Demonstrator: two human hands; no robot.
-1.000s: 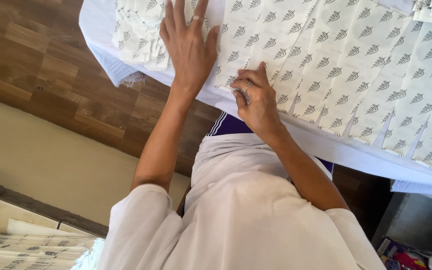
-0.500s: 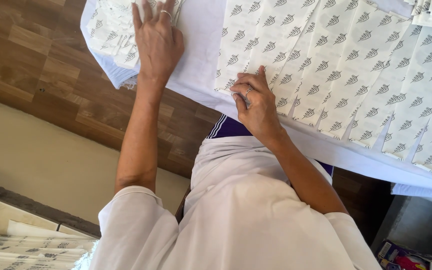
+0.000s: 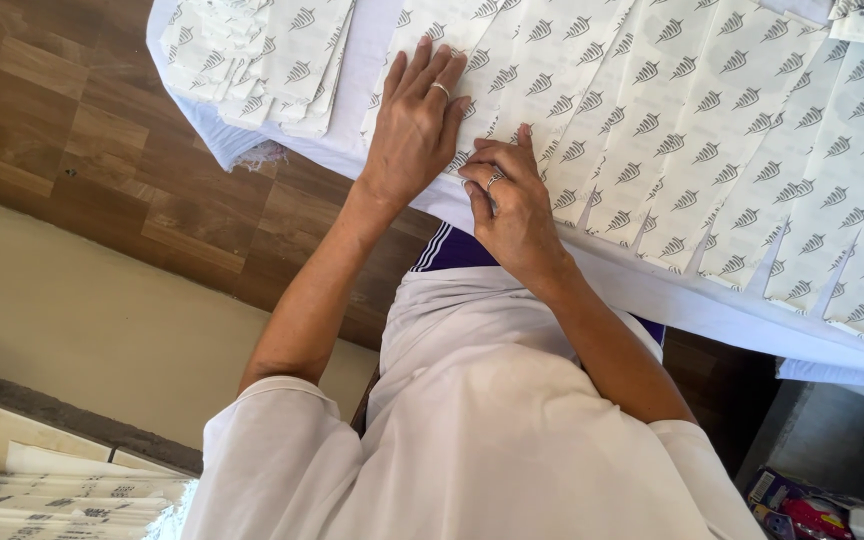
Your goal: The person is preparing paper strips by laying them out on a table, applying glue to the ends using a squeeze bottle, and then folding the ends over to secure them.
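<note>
A row of overlapping white paper sheets (image 3: 672, 130) printed with dark leaf marks lies fanned across a white-covered table (image 3: 652, 300). My left hand (image 3: 414, 125) rests flat, fingers apart, on the leftmost sheets of the row. My right hand (image 3: 512, 205) sits just to its right at the near edge, fingers curled and pinching the lower edge of a sheet; both hands wear a ring. A separate stack of the same printed paper (image 3: 252, 60) lies at the table's left end, apart from both hands.
Wooden flooring (image 3: 72, 150) lies left of the table, bordered by a beige strip (image 3: 102, 330). More printed paper (image 3: 42, 500) lies at the bottom left. Colourful packets (image 3: 802, 510) sit at the bottom right. My white garment fills the lower middle.
My left hand carried paper leftward to the stack at the table's left end, then came back right and now rests on the fanned row beside my right hand, which stayed put.
</note>
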